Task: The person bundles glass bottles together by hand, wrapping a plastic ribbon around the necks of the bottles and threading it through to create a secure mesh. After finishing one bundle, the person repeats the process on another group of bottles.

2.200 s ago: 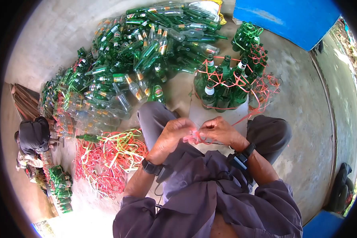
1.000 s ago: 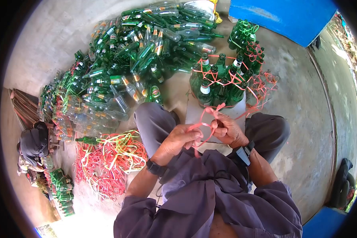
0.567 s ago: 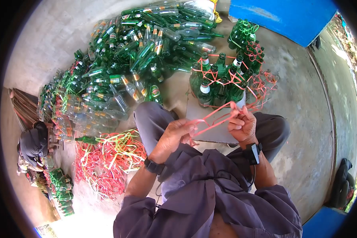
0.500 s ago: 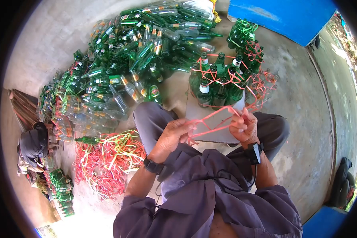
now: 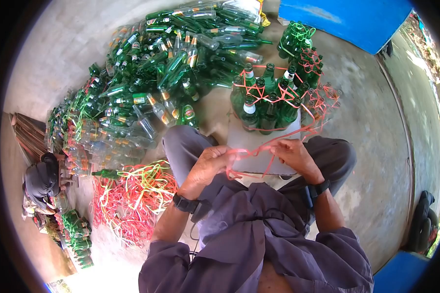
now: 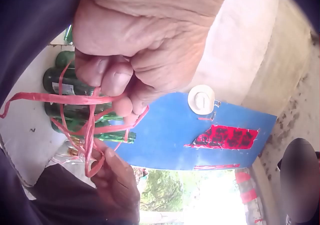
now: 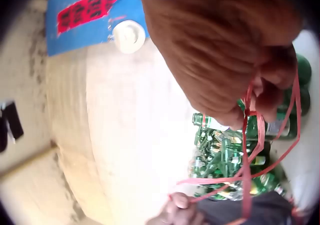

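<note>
Pink plastic strapping (image 5: 252,152) runs between both hands above the lap. My left hand (image 5: 208,168) pinches it between thumb and curled fingers, and loose loops hang below. My right hand (image 5: 294,156) pinches another part of it, back of the hand upward. In the right wrist view a small knot (image 7: 247,112) shows in the strapping right at the right fingertips. From that hand the strapping trails toward a group of upright green bottles (image 5: 269,115), whose necks are laced together with the same pink strips. These bottles stand on a pale board (image 5: 237,141) just beyond the hands.
A large heap of loose bottles (image 5: 166,68) fills the back left. Tangled pink and yellow-green strips (image 5: 134,200) lie left of my knee. More tied bottles (image 5: 296,41) stand behind at right, near a blue panel (image 5: 347,22). Another person (image 5: 41,180) bends at far left.
My hands were together, then drew apart with a loop stretched between them. Since half a second ago the right hand has turned over and lowered its raised fingers, and the loop has narrowed.
</note>
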Tool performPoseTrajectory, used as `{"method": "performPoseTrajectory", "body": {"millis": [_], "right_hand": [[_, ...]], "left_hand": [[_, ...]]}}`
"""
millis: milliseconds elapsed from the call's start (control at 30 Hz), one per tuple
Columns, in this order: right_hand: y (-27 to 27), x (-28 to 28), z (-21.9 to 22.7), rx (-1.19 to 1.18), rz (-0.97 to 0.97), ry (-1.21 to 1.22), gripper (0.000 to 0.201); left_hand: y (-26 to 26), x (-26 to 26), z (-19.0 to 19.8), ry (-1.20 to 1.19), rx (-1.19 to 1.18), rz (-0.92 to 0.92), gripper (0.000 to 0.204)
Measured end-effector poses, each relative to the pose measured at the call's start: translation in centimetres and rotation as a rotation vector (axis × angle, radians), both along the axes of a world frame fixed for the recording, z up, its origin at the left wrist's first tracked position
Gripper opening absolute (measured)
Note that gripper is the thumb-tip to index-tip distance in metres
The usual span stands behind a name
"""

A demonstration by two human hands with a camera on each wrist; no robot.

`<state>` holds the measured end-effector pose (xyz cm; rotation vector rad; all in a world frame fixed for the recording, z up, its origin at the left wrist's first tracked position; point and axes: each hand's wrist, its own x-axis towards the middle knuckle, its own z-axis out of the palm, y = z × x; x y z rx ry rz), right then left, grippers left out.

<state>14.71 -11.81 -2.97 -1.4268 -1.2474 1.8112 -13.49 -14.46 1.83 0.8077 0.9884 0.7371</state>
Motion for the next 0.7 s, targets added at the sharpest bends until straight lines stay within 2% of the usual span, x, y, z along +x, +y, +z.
{"method": "performPoseTrajectory", "body": {"millis": [67,100,133,167,200,267,300,367,400,467,567,667,700], "right_hand": [[0.4,0.2,-1.8,0.647,0.002,-0.516,0.029],[0.6,-0.1,-1.0,0.648,0.002,-0.517,0.029],[0.7,-0.6,0.6,0.745,-0.034,-0.556,0.031],[0.9,-1.0,1.5,0.841,-0.069,-0.594,0.032],[1.5,-1.2,1.5,0.839,-0.071,-0.595,0.032],[2.7,-1.4,1.6,1.185,0.114,-0.484,0.034],[2.5,-1.9,1.4,1.185,0.113,-0.486,0.034],[2.0,-3.5,1.0,0.668,0.272,0.011,0.032],[1.9,-4.0,1.3,0.668,0.276,0.013,0.032],[1.6,-4.8,2.0,0.419,0.467,0.015,0.033],[1.4,-5.2,1.5,0.408,0.558,0.035,0.028],[1.2,-5.1,0.2,0.313,0.552,-0.018,0.024],[1.1,-5.1,-0.1,0.312,0.551,-0.019,0.024]], "left_hand": [[0.0,0.1,-0.2,-0.013,0.003,0.008,0.024],[0.2,-0.4,-1.4,-0.007,0.053,-0.062,0.023],[0.3,-0.6,-1.7,0.000,0.103,-0.130,0.022],[0.2,-0.7,-1.9,0.000,0.101,-0.131,0.022],[0.2,-0.5,-1.6,0.047,0.123,-0.160,0.020],[0.3,-0.2,-1.3,0.092,0.147,-0.193,0.019],[0.3,0.0,-1.2,0.150,0.170,-0.212,0.019],[0.3,0.2,-1.0,0.208,0.195,-0.225,0.018],[0.2,0.3,-0.8,0.168,0.173,-0.203,0.018],[0.1,0.2,-0.9,0.128,0.149,-0.178,0.019],[0.5,0.0,-1.4,0.119,0.186,-0.206,0.019],[0.5,0.1,-1.3,0.110,0.222,-0.172,0.020],[0.5,0.2,-0.7,0.117,0.170,-0.150,0.020]]}}
